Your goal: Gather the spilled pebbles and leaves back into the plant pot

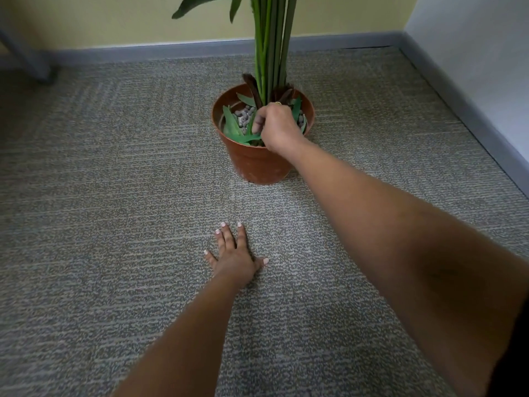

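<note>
Speckled grey-beige carpet (114, 196) runs into the corner of the room, where a grey baseboard (143, 54) meets a pale yellow wall (114, 18) at the back and a white wall (472, 53) on the right. From where I stand, the terracotta-coloured plant pot (257, 164) sits upright on the carpet near that corner, with a bundle of tall green stems (272, 53) rising straight out of its middle. Inside the rim I can see grey pebbles (244, 114) on the left side, and several loose green leaves (232, 124) lying over them and against the inner wall. The person's right hand (276, 126) hangs over the front right of the pot's opening, knuckles up, thumb pointing down toward the leaves and the other fingers curled under and out of sight; I cannot tell whether it pinches anything. A gold ring (278, 103) shows on one finger. Their left hand (234, 259) lies palm down on the carpet, well in front of the pot, fingers straight and spread, holding nothing. A grey furniture leg (28, 58) stands blurred at the far left.
</note>
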Tool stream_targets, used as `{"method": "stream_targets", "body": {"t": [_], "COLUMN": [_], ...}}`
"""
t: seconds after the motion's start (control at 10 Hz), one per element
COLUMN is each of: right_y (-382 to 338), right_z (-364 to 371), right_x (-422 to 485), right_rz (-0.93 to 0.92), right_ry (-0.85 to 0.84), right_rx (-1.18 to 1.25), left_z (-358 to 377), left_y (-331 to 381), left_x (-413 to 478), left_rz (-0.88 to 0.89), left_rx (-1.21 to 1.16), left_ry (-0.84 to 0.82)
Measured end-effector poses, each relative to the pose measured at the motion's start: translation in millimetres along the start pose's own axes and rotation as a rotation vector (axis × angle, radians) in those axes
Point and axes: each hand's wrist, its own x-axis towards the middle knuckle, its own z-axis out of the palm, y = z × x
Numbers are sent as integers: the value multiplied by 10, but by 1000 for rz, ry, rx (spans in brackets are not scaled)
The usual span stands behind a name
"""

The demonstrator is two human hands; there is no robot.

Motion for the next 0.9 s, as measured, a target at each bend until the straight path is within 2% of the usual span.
{"method": "stream_targets", "body": {"t": [0.1, 0.2, 0.3, 0.5, 0.6, 0.8, 0.9], "right_y": [54, 159, 228, 173, 146, 303, 550], "right_z": [-59, -176, -234, -120, -60, -20, -6], "right_x": [31, 37, 36, 31, 15, -413, -657], "right_rz": [-41, -73, -59, -108, -212, -331, -323], "right_ry": [-100, -270, -324, -148, -121, 208, 172], "right_rx": [-88, -143, -202, -148, -247, -249, -280], "left_z": [0, -8, -18, -10, 0, -5, -31], "left_y": [4, 11, 22, 15, 8, 22, 22], "left_x": [3, 4, -8, -3, -7, -25, -38], "left_rz": [-1, -7, -7, -4, -3, -13, -21], "left_rx": [1, 5, 7, 0, -3, -3, 0], "left_ry": [-2, -7, -8, -8, 3, -1, 14]}}
